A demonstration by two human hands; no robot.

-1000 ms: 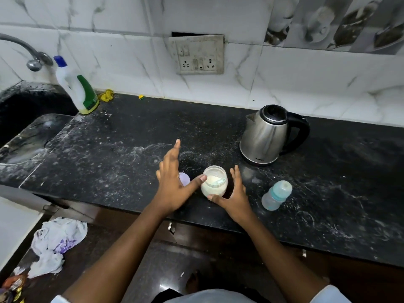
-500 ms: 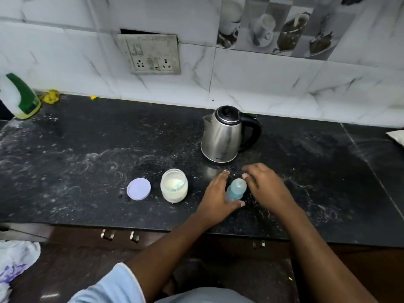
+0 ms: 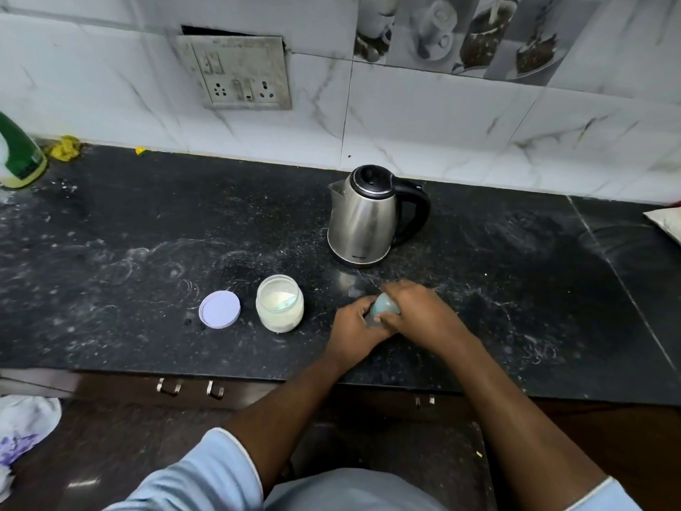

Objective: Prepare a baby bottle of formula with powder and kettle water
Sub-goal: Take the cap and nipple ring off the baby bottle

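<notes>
Head view: early stage, bottle in hand, nothing mixed yet.
The baby bottle [image 3: 384, 307] stands on the counter [image 3: 147, 234] just in front of the kettle [image 3: 363, 219]. The left hand [image 3: 352, 328] curls round its body and the right hand [image 3: 418, 315] closes over its cap (probably to unscrew it). The powder jar [image 3: 280, 307] is open, lid [image 3: 219, 309] beside it — scooping and pouring remain.

The desk [image 3: 147, 234] carries one steel kettle [image 3: 363, 219], one open jar of white powder [image 3: 280, 307], one lilac lid [image 3: 219, 309] and one baby bottle [image 3: 383, 307]. There are two hands, one left hand [image 3: 353, 328] and one right hand [image 3: 420, 315]. Further off are one green-and-white squeeze bottle [image 3: 18, 156], two yellow scraps, a larger scrap [image 3: 65, 147] and a smaller scrap [image 3: 140, 151], and one socket plate [image 3: 236, 71] on the wall.
</notes>
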